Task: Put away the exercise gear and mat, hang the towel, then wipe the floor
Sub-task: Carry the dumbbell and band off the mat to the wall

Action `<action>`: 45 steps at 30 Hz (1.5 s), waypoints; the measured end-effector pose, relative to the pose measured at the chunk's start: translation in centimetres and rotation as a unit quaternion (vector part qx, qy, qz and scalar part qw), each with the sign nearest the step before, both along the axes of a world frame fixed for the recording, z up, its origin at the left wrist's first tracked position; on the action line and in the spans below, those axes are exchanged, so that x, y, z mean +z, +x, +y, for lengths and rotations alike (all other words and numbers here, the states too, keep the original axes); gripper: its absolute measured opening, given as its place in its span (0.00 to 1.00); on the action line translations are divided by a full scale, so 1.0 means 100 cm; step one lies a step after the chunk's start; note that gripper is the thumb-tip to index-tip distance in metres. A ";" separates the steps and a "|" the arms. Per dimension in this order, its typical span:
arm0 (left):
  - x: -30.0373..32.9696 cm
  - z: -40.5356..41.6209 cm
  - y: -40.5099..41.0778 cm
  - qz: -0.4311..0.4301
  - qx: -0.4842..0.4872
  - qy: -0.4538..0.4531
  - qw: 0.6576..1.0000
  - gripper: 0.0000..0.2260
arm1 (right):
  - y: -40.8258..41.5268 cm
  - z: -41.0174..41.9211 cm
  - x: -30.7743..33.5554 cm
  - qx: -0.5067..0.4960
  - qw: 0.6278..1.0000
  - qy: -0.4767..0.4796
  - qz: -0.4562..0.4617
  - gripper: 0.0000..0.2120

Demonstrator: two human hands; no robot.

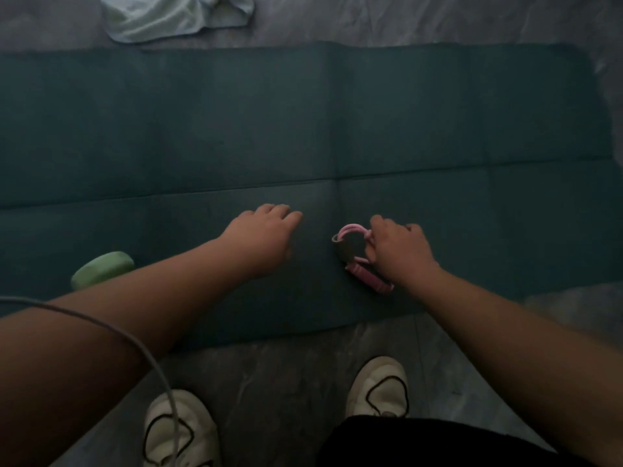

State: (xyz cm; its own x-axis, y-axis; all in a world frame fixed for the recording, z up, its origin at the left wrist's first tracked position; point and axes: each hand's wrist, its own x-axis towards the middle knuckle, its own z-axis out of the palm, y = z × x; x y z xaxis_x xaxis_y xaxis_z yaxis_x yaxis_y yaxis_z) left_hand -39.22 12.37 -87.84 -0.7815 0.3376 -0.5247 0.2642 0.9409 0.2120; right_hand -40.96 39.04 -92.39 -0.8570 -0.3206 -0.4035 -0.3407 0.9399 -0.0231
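Grey marbled floor underfoot, spread across most of it a dark teal mat, long axis running left to right, creased by fold lines, near edge just ahead of two white shoes.

Beyond the mat's far edge, at top left, a pale crumpled towel on bare floor, well apart from both hands.

At the near left, resting on the mat and half hidden behind the left forearm, a light green dumbbell; only one rounded end in view. Across that forearm, a thin grey cable trailing down toward the left shoe.

Near the middle of the mat, slightly right, a pink jump rope bundled into a small coil, its pink handles lying diagonally, pointing toward the near right, with a greyish piece at the coil's left side.

Right hand directly on the rope, fingers curled down around the coil and handles, gripping it from the right. Left hand just left of the rope, apart from it, palm down, fingers loosely extended and holding nothing, low over the mat; contact with the mat impossible to tell.

Rope then to the right of the free hand and already held by the other; probably the gathering-up of the first piece of gear, with dumbbell nearest the left arm for afterward. Mat, towel and floor wiping all yet undone.
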 end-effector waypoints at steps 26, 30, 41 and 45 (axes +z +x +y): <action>0.038 -0.123 0.034 0.017 0.016 -0.111 0.994 0.22 | -0.005 -0.149 0.056 -0.012 0.985 -0.145 -0.091 0.19; 0.063 -0.185 0.053 0.041 0.075 -0.126 0.988 0.21 | -0.005 -0.227 0.078 0.058 0.977 -0.180 -0.098 0.16; 0.020 -0.225 0.145 -0.120 0.513 0.078 0.846 0.11 | 0.044 -0.316 0.056 0.171 0.961 -0.145 -0.160 0.09; -0.014 -0.211 0.149 -0.110 0.746 0.202 0.625 0.14 | 0.050 -0.307 0.052 0.159 0.962 -0.144 -0.171 0.09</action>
